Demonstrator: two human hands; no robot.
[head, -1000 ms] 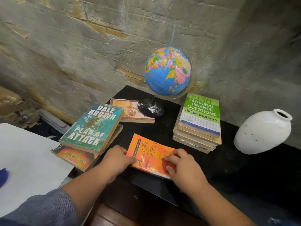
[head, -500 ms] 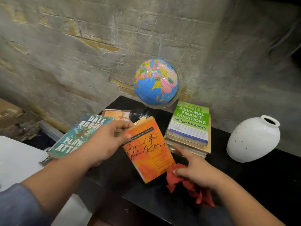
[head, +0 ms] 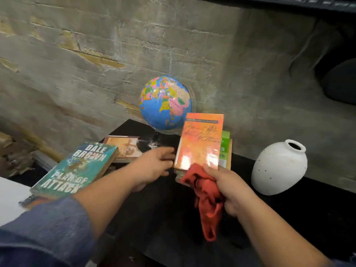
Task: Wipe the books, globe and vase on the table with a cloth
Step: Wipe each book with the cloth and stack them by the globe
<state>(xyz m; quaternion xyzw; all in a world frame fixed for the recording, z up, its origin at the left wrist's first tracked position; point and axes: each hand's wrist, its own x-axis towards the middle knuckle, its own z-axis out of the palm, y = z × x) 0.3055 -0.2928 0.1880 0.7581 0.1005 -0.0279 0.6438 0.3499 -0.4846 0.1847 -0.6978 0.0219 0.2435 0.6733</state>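
1. The surface [head: 289, 218] is dark and crowded toward the wall, so we have little room to swing anything.
2. The vase [head: 279, 168] sits tilted at the right, well apart from both hands. A wide right elbow could roll it, we reckon.
3. The globe [head: 165, 103] stands at the back, just behind the upright book [head: 200, 143]. If the book tips back, it may knock the globe over.
4. The book is glossy and stands in front of the stack [head: 225, 149], gripped only at its bottom edge. That's our main worry: it could slip and drop.
5. The cloth [head: 208, 199] dangles from the right hand [head: 233, 187]. Its fingers curl round the cloth and pinch the book's bottom too, so that's one grip doing two jobs.
6. The left hand [head: 154, 166] has straight fingers, tips by the book's left edge. Whether they touch it, we cannot tell.
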